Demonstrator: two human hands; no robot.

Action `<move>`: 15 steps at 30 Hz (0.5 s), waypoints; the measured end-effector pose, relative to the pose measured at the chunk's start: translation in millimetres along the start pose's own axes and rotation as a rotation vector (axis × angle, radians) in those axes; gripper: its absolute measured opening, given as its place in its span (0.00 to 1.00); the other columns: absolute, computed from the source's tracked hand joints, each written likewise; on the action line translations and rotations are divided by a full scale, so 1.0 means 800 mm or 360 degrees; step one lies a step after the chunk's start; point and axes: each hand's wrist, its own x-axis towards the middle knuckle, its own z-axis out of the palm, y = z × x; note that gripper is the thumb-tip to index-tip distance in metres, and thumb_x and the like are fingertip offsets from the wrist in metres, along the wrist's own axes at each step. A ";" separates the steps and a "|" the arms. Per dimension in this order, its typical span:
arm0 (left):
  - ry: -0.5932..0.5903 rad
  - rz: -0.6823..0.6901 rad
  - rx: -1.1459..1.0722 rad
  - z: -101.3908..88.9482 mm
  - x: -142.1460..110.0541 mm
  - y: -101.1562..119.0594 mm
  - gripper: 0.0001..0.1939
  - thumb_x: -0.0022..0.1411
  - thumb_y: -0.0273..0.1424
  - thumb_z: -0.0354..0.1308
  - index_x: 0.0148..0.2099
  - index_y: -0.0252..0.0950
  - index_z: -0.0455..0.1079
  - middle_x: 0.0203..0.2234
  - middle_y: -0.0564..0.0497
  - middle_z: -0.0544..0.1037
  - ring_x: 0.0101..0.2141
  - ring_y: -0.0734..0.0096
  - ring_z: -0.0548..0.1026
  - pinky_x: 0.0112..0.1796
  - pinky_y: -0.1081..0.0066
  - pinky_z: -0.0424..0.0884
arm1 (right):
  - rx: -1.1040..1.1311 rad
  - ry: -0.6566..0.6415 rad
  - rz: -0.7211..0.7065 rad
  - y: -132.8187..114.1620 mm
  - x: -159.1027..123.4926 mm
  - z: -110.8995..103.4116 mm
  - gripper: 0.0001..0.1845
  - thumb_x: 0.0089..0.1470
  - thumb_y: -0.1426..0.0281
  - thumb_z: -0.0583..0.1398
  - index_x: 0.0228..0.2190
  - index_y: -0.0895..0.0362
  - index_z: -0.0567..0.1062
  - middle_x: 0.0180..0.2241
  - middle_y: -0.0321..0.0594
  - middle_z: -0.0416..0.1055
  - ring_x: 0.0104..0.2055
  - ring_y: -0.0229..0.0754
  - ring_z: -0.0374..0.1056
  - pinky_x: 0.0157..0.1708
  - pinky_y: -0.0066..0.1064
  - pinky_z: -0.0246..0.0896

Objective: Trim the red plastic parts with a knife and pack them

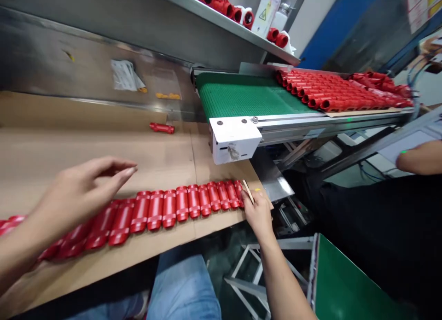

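A long row of red plastic tubular parts (169, 209) lies side by side across a brown cardboard sheet (103, 149). My left hand (86, 193) hovers open over the row's left half, fingers spread and curved, with no part held. At the row's right end, my right hand (257, 214) pinches a thin wooden stick (248, 191) whose lower end is against the last red part. A small yellow dab (257, 189) shows just beyond the stick, by my fingers. One loose red part (162, 128) lies apart on the cardboard, farther away.
A green conveyor belt (241, 96) with a white end bracket (235, 139) carries several rows of red parts (338, 92). Above it, a metal shelf (224, 20) holds red fittings and white bottles. A co-worker's forearm (421, 158) enters at right. A green board (345, 283) and white metal stand (258, 274) sit below.
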 end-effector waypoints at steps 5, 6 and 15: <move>-0.0145 0.0130 0.0449 0.059 0.179 0.023 0.36 0.82 0.43 0.48 0.70 0.15 0.76 0.71 0.38 0.81 0.74 0.34 0.70 0.73 0.45 0.63 | 0.0062 0.0213 -0.0018 0.020 -0.015 -0.018 0.25 0.72 0.46 0.64 0.41 0.54 0.88 0.37 0.45 0.82 0.41 0.53 0.78 0.46 0.43 0.73; -0.0147 0.0126 0.0468 0.074 0.202 0.024 0.36 0.82 0.42 0.46 0.69 0.11 0.74 0.74 0.31 0.76 0.77 0.32 0.64 0.74 0.43 0.60 | 0.0070 0.0292 -0.0003 0.023 -0.019 -0.027 0.25 0.73 0.46 0.64 0.44 0.54 0.88 0.41 0.48 0.84 0.44 0.54 0.80 0.47 0.44 0.74; -0.0282 -0.0106 0.0263 0.083 0.227 0.025 0.28 0.76 0.39 0.55 0.51 0.10 0.77 0.72 0.32 0.78 0.77 0.32 0.58 0.64 0.64 0.73 | 0.0971 0.0115 0.0029 -0.010 -0.048 -0.086 0.33 0.77 0.45 0.61 0.32 0.54 0.91 0.32 0.49 0.84 0.36 0.50 0.82 0.34 0.39 0.80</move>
